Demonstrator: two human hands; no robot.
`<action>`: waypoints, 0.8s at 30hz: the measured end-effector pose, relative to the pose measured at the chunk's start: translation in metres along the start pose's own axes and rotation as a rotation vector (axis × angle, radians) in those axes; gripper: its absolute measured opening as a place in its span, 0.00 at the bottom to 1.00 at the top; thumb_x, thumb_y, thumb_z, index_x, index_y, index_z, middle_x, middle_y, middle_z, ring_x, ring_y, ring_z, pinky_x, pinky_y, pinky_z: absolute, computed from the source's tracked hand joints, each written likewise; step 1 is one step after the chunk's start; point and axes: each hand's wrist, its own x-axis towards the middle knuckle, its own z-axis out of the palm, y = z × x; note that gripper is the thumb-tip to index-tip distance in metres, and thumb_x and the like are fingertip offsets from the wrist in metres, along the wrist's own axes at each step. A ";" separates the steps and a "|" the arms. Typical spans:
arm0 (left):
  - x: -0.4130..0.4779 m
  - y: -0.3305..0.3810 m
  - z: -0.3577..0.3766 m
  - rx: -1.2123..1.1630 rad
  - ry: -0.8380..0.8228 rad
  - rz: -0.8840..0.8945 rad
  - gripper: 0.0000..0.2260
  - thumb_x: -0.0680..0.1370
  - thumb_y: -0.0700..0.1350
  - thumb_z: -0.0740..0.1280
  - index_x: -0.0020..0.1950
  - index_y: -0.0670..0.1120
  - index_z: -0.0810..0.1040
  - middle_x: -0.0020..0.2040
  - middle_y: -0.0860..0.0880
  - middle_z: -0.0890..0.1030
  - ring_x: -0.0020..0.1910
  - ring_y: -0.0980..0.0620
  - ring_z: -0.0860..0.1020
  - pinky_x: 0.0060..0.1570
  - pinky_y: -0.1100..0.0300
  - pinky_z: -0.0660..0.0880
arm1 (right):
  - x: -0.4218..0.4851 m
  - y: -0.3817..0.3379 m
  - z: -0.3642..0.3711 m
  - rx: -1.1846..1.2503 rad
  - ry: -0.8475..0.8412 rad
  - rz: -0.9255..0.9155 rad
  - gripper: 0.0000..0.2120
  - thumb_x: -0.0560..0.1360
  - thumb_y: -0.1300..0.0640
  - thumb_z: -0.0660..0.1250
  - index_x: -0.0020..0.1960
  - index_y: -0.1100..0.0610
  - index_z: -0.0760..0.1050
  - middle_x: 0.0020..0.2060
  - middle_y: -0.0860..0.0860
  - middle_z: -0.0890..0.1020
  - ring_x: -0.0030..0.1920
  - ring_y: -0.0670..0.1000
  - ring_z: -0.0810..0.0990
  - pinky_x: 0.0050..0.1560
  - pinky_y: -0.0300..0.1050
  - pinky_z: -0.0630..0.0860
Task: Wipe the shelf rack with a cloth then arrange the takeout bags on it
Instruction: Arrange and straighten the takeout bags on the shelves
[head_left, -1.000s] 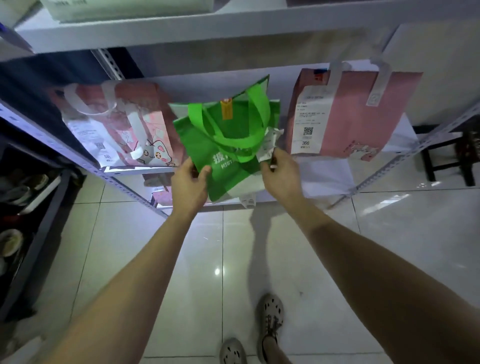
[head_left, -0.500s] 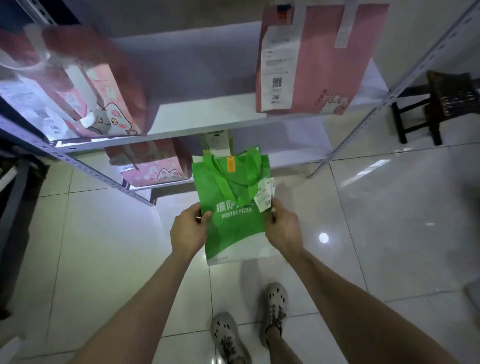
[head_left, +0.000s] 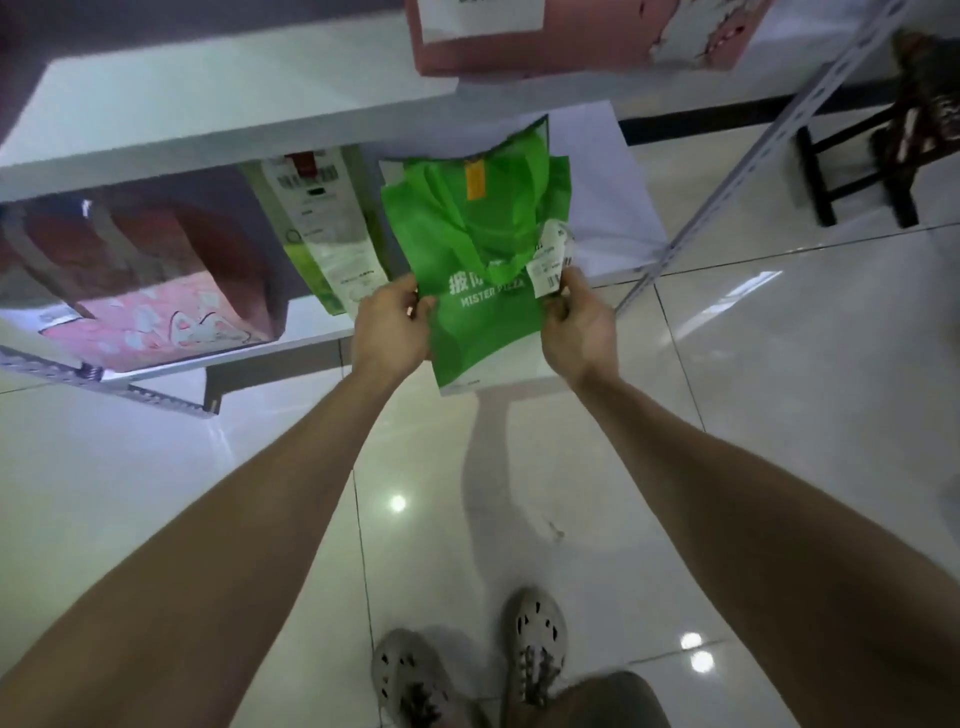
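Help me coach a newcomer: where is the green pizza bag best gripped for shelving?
Both side edges at mid-height, a hand from each side, as the left hand and right hand do: the green bag is flat and limp, likely sagging otherwise.

Shelf rack (head_left: 208, 104), pink bag (head_left: 156, 322) on it

Bright green bag (head_left: 483, 291) with white lettering; pink cartoon-printed bag (head_left: 156, 322); white shelf (head_left: 208, 98).

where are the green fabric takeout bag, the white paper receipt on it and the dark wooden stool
green fabric takeout bag (head_left: 483, 343), head view, front panel under the lettering
white paper receipt (head_left: 550, 260), head view, its middle
dark wooden stool (head_left: 930, 104), head view, seat
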 end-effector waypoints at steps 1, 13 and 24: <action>0.018 -0.003 0.007 -0.004 0.011 0.029 0.09 0.81 0.50 0.66 0.59 0.53 0.82 0.52 0.50 0.89 0.45 0.44 0.88 0.44 0.41 0.86 | 0.015 0.003 0.006 -0.003 0.026 -0.022 0.19 0.79 0.65 0.54 0.65 0.53 0.75 0.43 0.55 0.84 0.41 0.59 0.79 0.39 0.52 0.75; 0.124 -0.037 0.061 0.044 0.371 0.279 0.07 0.84 0.44 0.67 0.56 0.45 0.84 0.51 0.47 0.88 0.48 0.44 0.86 0.48 0.52 0.83 | 0.120 0.051 0.084 0.186 0.076 -0.096 0.17 0.83 0.63 0.56 0.69 0.52 0.71 0.54 0.50 0.83 0.52 0.55 0.80 0.52 0.49 0.76; 0.083 -0.095 0.054 -0.083 0.399 0.410 0.07 0.84 0.47 0.71 0.61 0.51 0.81 0.47 0.57 0.86 0.46 0.61 0.83 0.48 0.59 0.81 | 0.090 0.086 0.110 0.177 0.385 0.005 0.24 0.77 0.54 0.73 0.68 0.58 0.69 0.60 0.53 0.78 0.58 0.55 0.79 0.60 0.52 0.79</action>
